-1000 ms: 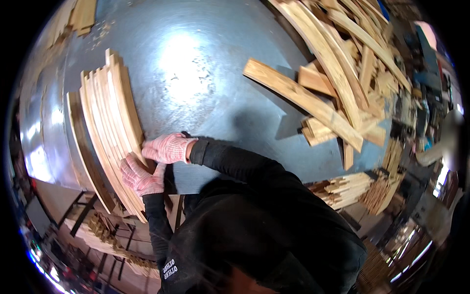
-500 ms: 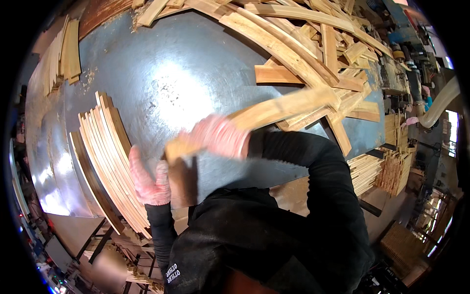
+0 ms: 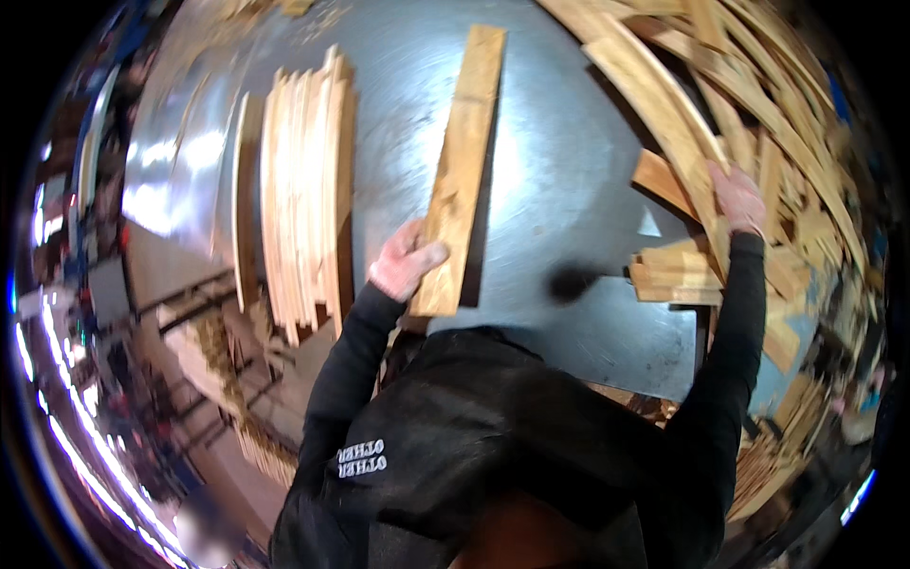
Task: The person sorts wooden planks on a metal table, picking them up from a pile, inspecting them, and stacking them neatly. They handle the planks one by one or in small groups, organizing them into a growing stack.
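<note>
My left hand [image 3: 402, 264], in a pale pinkish glove, is closed on the near part of a wooden board [image 3: 466, 142], thumb on its top face. The board points away from me over the metal table, its shadow along its right side. Out to the right, my gloved right hand [image 3: 737, 201] is at the pile, its fingers closed at the edge of a long curved wooden board [image 3: 654, 100]. Its fingertips are partly blurred. Left of the held board, a stack of narrow wooden strips [image 3: 303, 190] stands on edge, with a single strip [image 3: 246, 199] beside it.
A loose pile of boards [image 3: 787, 104] covers the right side of the metal table [image 3: 550, 171]. Short stacked boards [image 3: 675, 275] lie by its near edge. More stacked wood [image 3: 213, 356] is below the table at the left.
My right hand has let go of the board and moved right to the pile. My left hand, open before, now grips that board, which has swung to point away from me. The view has turned.
</note>
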The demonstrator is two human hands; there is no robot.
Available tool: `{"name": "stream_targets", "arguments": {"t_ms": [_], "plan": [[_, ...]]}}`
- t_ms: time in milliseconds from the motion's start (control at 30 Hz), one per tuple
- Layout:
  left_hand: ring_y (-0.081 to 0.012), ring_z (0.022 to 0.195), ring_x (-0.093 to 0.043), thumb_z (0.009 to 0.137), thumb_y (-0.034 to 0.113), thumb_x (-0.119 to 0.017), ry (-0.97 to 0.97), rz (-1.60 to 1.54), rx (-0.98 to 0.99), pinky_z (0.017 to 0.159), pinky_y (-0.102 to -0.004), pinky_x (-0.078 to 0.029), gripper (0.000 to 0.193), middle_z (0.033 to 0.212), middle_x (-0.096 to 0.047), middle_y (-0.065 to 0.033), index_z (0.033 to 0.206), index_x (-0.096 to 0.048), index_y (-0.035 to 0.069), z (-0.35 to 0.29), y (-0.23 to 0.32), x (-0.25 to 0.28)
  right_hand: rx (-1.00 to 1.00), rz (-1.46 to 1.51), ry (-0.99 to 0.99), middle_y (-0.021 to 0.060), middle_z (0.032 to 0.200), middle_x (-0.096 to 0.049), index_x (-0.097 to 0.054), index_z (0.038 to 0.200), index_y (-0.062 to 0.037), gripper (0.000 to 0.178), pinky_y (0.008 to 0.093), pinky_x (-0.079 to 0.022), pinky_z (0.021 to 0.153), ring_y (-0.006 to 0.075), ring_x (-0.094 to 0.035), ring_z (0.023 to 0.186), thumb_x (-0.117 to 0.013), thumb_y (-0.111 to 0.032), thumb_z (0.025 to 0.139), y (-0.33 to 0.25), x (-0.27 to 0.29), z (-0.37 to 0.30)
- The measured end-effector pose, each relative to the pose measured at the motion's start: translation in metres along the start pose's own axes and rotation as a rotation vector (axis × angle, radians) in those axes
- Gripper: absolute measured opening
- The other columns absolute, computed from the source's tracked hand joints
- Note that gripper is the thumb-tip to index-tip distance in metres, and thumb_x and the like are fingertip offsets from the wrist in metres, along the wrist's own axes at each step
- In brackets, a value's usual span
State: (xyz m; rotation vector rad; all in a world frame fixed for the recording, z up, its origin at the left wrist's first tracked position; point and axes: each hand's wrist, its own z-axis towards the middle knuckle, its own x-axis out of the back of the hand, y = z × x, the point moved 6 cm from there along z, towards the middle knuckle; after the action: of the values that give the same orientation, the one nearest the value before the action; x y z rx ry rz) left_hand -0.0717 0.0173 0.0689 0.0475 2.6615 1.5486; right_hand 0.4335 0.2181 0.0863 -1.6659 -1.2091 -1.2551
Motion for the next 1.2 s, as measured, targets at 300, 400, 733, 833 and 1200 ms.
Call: {"name": "stream_targets", "arguments": {"t_ms": [300,400,733,833,1200], "plan": [[-0.0170,0.093,-0.066,0.090,0.020,-0.062,-0.006,-0.515,0.187,0.083,-0.0308,-0.054,0.051,0.111,-0.066,-0.0113,0.134,-0.049,-0.004,0.004,-0.040,0.007,0.167,0.054,-0.002,0.0228,0.113,-0.065,-0.059,0.125,-0.0054,0.059,0.0428,-0.048,0.091,0.0360,-0.062,0.106,-0.055,-0.053,0.091,-0.044,0.032,-0.083],[-0.0200,0.103,-0.063,0.087,0.019,-0.068,0.005,-0.183,0.245,0.092,-0.0326,-0.050,0.060,0.113,-0.065,-0.0123,0.136,-0.045,-0.004,0.014,-0.070,0.011,0.291,0.376,-0.057,0.0186,0.114,-0.066,-0.060,0.125,-0.0069,0.053,0.0380,-0.047,0.092,0.0320,-0.063,0.106,-0.061,-0.047,0.090,-0.052,0.041,-0.098],[-0.0413,0.126,-0.047,0.079,0.049,-0.071,0.565,1.342,-0.887,0.103,-0.0572,-0.037,0.081,0.134,-0.050,-0.0243,0.138,-0.044,0.001,0.026,0.132,0.025,1.057,-0.190,0.145,0.0093,0.089,-0.069,-0.064,0.121,-0.0142,0.042,0.0351,-0.054,0.070,0.0240,-0.068,0.079,-0.068,-0.037,0.086,-0.245,0.062,-0.122],[-0.0344,0.101,-0.063,0.087,0.044,-0.065,0.025,1.430,-0.121,0.087,-0.0470,-0.050,0.050,0.111,-0.066,-0.0145,0.117,-0.058,0.004,0.074,0.120,0.057,1.391,0.062,0.466,0.0057,0.077,-0.067,-0.064,0.119,-0.0141,0.042,0.0344,-0.055,0.069,0.0231,-0.067,0.077,-0.068,-0.040,0.086,-0.286,0.088,-0.122],[-0.0404,0.095,-0.062,0.086,0.046,-0.063,0.543,1.108,0.227,0.082,-0.0473,-0.049,0.046,0.097,-0.066,-0.0236,0.106,-0.061,0.004,-0.012,0.073,0.229,0.559,-0.070,0.223,0.0244,0.143,-0.041,-0.037,0.143,-0.0030,0.073,0.0462,-0.035,0.108,0.0418,-0.042,0.130,-0.059,-0.047,0.088,-0.252,-0.038,-0.027]]}}
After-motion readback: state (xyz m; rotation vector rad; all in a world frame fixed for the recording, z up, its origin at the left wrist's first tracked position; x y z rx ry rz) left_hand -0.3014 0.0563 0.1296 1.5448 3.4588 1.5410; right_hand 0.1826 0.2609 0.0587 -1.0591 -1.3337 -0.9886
